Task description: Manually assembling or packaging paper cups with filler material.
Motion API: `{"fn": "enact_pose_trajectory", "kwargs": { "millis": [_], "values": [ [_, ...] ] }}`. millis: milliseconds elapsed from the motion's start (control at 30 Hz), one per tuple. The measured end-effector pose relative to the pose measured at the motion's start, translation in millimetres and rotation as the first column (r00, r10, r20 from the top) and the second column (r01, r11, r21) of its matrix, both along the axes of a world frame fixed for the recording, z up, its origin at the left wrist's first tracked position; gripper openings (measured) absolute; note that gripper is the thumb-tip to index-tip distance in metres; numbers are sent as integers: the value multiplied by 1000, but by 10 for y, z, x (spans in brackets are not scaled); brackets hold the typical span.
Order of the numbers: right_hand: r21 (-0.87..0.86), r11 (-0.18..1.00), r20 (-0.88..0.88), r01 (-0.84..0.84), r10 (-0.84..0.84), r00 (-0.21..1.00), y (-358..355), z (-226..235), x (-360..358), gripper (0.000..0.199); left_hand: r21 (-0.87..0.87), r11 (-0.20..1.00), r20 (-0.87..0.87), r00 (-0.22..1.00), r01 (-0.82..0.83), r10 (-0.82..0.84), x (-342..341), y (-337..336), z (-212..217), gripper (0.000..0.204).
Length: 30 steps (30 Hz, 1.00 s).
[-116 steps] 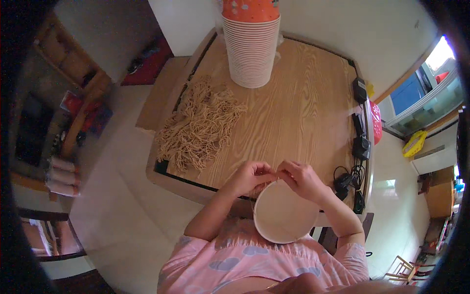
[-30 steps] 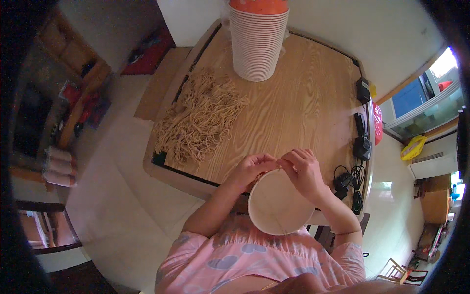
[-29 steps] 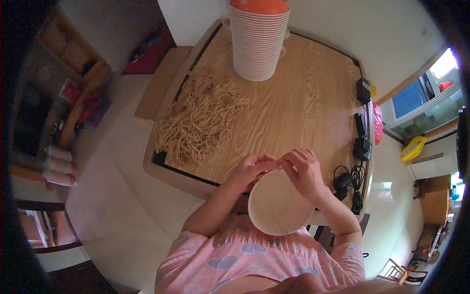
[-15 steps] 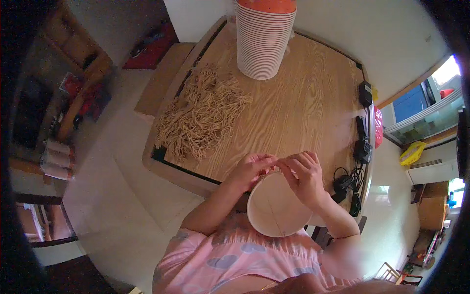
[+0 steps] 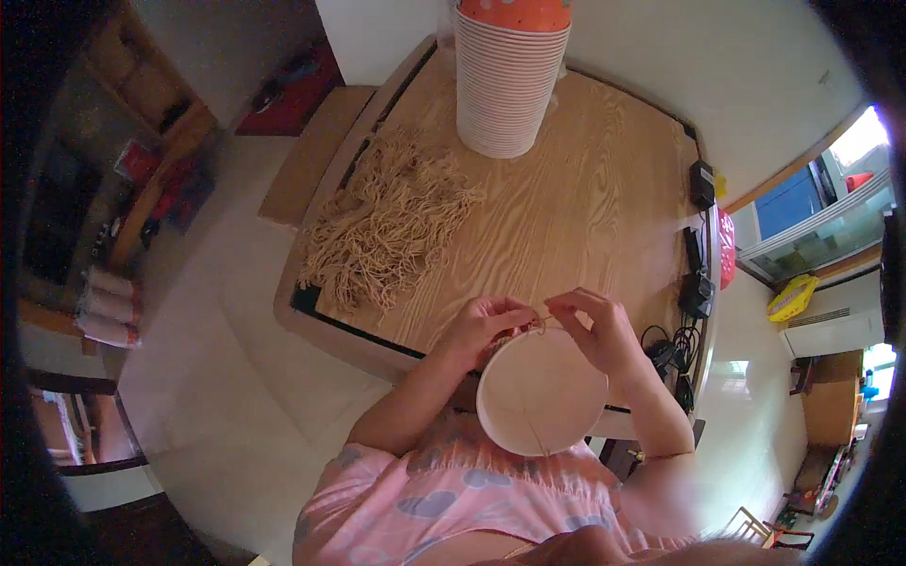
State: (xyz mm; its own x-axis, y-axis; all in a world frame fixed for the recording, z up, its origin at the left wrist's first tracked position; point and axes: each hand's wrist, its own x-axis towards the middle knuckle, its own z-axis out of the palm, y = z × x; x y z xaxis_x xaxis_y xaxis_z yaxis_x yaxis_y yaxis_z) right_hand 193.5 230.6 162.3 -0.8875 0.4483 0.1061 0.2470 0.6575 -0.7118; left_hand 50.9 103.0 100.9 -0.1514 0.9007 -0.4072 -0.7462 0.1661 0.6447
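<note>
A white paper bucket (image 5: 543,396) is tilted in front of my chest, its open mouth facing up at me. A thin tan string (image 5: 528,415) runs down inside it to the near rim and also shows at the far rim, between my fingertips. My left hand (image 5: 486,330) is closed at the bucket's far left rim, thumb and forefinger pinched by the string. Just to its right, my right hand (image 5: 604,330) pinches what looks like the string's end between thumb and forefinger. Some left fingers are hidden behind the rim.
A heap of tan strings (image 5: 396,226) lies on the left of the wooden table (image 5: 566,226). Nested paper buckets (image 5: 510,90) form a tall stack at the back. Black adapters (image 5: 698,292) and coiled cables (image 5: 675,349) line the right edge.
My right hand's fingertips have drawn back a little to the right from my left fingertips, leaving a small gap where the string shows. The left hand and bucket are almost still.
</note>
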Motion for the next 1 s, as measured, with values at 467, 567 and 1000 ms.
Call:
{"fn": "enact_pose_trajectory", "kwargs": {
  "millis": [467,567,1000],
  "values": [
    [300,954,-82,27,-2,997,-128,13,-54,6,26,999,45,998,-42,41,34,11,-60,12],
    [415,909,-104,34,11,995,-192,13,-47,8,37,999,-28,999,-14,15,23,23,-141,11],
    [492,870,-114,45,13,993,-279,18,-43,10,88,995,23,999,-48,46,42,5,-46,13]
  ]
}}
